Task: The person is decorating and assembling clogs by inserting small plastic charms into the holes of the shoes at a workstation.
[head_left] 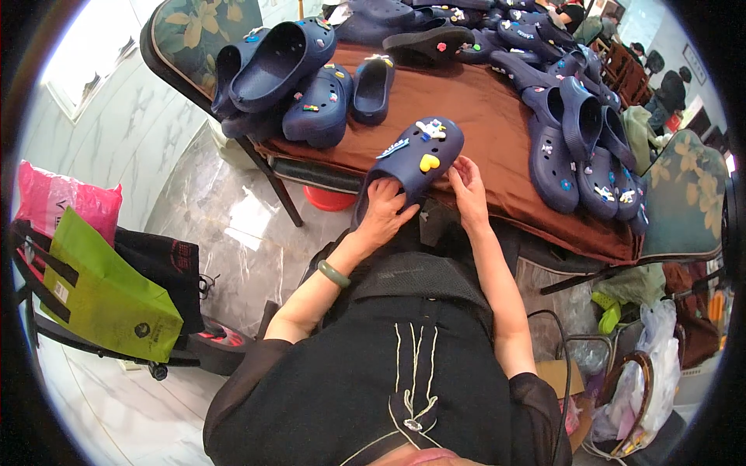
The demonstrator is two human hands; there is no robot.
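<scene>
A dark navy clog [414, 171] is tilted over the near edge of the brown-covered table, its toe pointing away and to the right. On its top sit a white cartoon charm [430, 130], a yellow heart charm [429, 162] and a light-blue lettered charm [392, 148]. My left hand [382, 208] grips the clog with its fingers inside the foot opening; a green bangle [334, 273] circles that wrist. Beside the yellow heart, my right hand [469, 193] has its fingertips drawn together at the clog's right side; anything between them is too small to make out.
Decorated navy clogs [316, 106] are stacked at the table's left, more clogs [579, 147] at its right, and a heap at the back. A brown cloth [497, 116] covers the table. Patterned chairs [684, 198] stand at both ends. Bags [116, 287] hang at left; a red basin [329, 198] is below.
</scene>
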